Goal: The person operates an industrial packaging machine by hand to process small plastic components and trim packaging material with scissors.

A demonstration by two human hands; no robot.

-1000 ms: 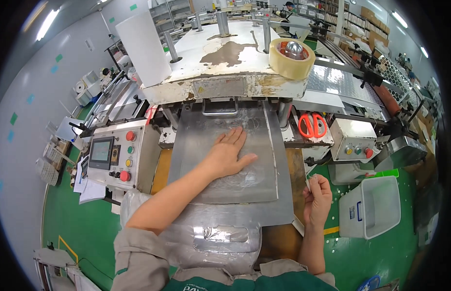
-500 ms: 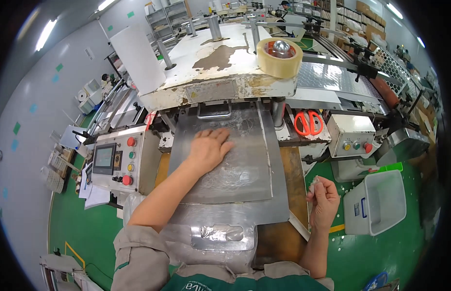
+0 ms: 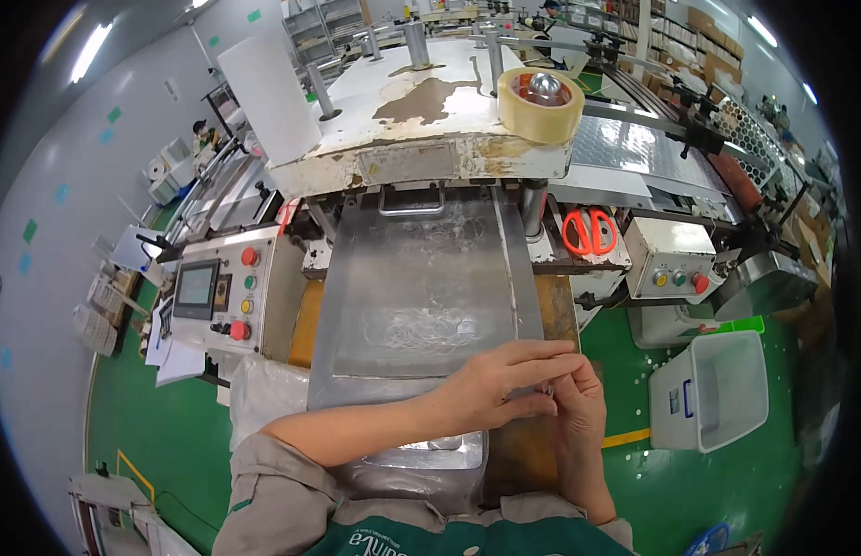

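My left hand (image 3: pixel 495 378) reaches across to the right, its fingers fairly straight over the fingertips of my right hand (image 3: pixel 579 413) and its thumb bent in beneath. My right hand is closed with its fingertips pinched. A small whitish, crumpled scrap (image 3: pixel 549 389) shows only in part between the two hands; its kind is unclear. Beyond them lies a flat grey metal plate (image 3: pixel 407 264) with scratchy, cloudy marks and a handle (image 3: pixel 412 209) at its far end. A tiny clear patch (image 3: pixel 465 327) shows on the plate's surface.
A worn white press head (image 3: pixel 421 159) overhangs the plate's far end, with a tape roll (image 3: pixel 541 107) on top. Orange-handled scissors (image 3: pixel 589 232) lie at right. Button boxes (image 3: pixel 671 255) and a control panel (image 3: pixel 228 292) flank the plate. A clear bin (image 3: pixel 708 389) stands on the floor.
My left hand has left the plate and moved right and nearer, meeting my right hand. My right hand has shifted slightly left and nearer.
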